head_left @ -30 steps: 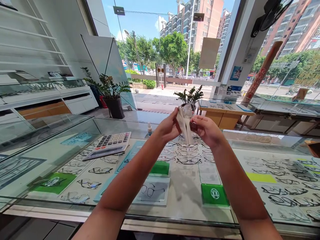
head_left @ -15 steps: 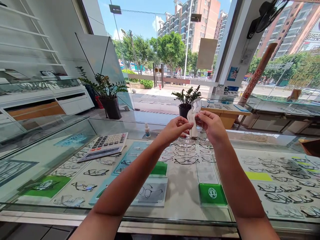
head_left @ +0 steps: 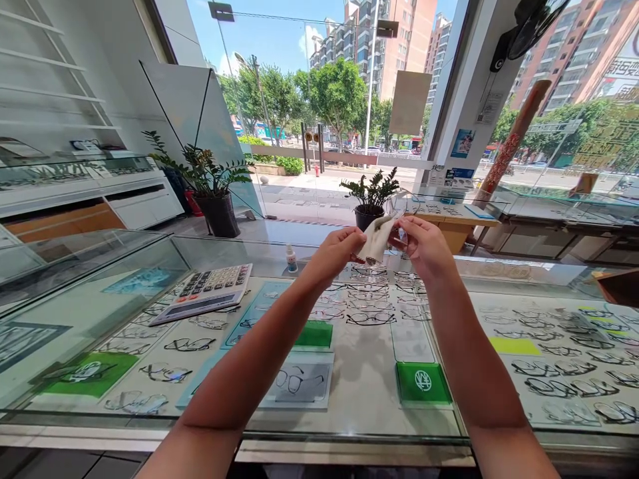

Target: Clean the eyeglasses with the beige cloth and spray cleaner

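The white cloth [head_left: 375, 241], hanging down a moment ago, now bunches sideways above the counter [head_left: 369, 399]. The fingers of the left hand [head_left: 335, 251] and right hand [head_left: 423, 247] are closed, pinching its two ends.

Sunlit street windows [head_left: 279, 40], glass display counter [head_left: 367, 399]

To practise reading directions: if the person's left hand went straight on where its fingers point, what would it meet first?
The left hand meets the white cloth it pinches; just beyond, probably the right hand, though depth is unclear.
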{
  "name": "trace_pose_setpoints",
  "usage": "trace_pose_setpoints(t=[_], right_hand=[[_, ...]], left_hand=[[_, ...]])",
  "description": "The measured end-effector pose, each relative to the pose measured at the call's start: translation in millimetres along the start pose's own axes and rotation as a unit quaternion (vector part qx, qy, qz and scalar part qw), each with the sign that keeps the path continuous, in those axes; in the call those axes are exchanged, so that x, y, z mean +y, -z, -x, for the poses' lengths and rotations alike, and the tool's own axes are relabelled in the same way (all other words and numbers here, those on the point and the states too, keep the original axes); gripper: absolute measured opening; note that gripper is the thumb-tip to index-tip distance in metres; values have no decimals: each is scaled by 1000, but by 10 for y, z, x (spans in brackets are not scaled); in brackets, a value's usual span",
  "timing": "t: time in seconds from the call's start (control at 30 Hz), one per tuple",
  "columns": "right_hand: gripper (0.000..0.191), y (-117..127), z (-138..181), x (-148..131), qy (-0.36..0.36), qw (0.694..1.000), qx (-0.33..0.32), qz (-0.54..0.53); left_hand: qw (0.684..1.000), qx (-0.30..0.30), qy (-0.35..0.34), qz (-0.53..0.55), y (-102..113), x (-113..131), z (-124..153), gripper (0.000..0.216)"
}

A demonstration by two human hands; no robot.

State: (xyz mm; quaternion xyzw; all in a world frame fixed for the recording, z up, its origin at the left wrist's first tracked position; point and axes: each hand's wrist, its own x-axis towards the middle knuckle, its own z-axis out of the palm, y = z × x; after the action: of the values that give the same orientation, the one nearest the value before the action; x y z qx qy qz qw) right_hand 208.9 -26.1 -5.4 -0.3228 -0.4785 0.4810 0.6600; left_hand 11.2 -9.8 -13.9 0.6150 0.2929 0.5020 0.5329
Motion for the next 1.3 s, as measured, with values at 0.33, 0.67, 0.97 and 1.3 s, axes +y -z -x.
trace_pose_setpoints(t=[0.33, 0.67, 0.97, 1.3], right_hand=[[36, 98, -160, 118, -57, 997, 46, 5], [35, -296, 86, 220, -64, 994, -58, -63], [38, -398, 64, 347, -86, 989, -59, -109], [37, -477, 108, 407, -38, 991, -34, -123]], left_hand=[[983, 174, -54, -7, 431, 174, -136, 17], [971, 12, -95, -219, 465, 245, -25, 39], [962, 18, -153, -227, 385, 170, -7, 32], [911, 31, -203, -358, 364, 300, 112, 26]])
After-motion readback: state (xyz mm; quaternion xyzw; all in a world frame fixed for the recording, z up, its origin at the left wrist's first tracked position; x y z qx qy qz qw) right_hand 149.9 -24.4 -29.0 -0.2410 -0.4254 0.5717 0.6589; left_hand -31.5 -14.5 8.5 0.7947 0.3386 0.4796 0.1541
